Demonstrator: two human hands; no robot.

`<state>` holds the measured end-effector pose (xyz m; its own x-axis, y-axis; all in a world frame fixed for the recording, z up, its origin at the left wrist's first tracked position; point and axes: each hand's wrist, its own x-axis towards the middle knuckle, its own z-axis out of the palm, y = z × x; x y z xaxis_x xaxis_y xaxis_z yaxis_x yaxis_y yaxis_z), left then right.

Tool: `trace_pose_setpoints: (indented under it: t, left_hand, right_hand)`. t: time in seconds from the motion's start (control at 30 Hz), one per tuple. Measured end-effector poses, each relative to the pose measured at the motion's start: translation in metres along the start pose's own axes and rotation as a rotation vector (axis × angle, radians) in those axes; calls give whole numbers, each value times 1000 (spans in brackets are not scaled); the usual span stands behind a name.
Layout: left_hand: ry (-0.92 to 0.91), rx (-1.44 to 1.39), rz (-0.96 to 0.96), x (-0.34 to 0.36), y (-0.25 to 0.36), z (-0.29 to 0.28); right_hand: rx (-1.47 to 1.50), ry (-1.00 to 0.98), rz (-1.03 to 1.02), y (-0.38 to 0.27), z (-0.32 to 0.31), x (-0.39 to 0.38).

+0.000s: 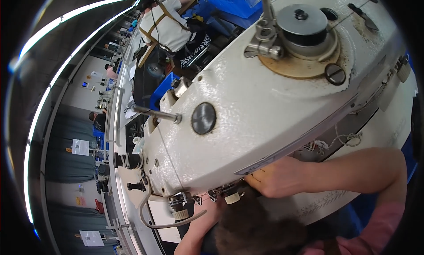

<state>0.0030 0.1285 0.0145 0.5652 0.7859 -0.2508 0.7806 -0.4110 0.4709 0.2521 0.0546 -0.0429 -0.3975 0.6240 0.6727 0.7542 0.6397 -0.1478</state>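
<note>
Head view: a white sewing machine (265, 91) fills the frame. The right hand (276, 177) reaches under its arm beside the needle area (229, 194); its grip cannot be told. The left hand is hidden, only a forearm (198, 233) showing beside dark fabric (251, 230).

White sewing machine head (265, 100) fills centre — blocks approach from above. Narrow gap beneath its arm, taken by right hand (276, 177). Dark fabric (256, 230) crowds counter (329, 202) below — little room.

glossy, chipped white enamel metal on the sewing machine (265, 100), its handwheel (304, 23) bare brushed steel.
</note>
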Motion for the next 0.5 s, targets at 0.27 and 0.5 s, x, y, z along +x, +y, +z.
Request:
trace_pose_setpoints:
  t: [0.27, 0.5]
  left_hand:
    - [80, -816, -244, 6, 63, -11]
    - [49, -368, -6, 8, 49, -10]
  right_hand:
    - [27, 11, 38, -1, 8, 3]
    - [36, -44, -2, -1, 3, 4]
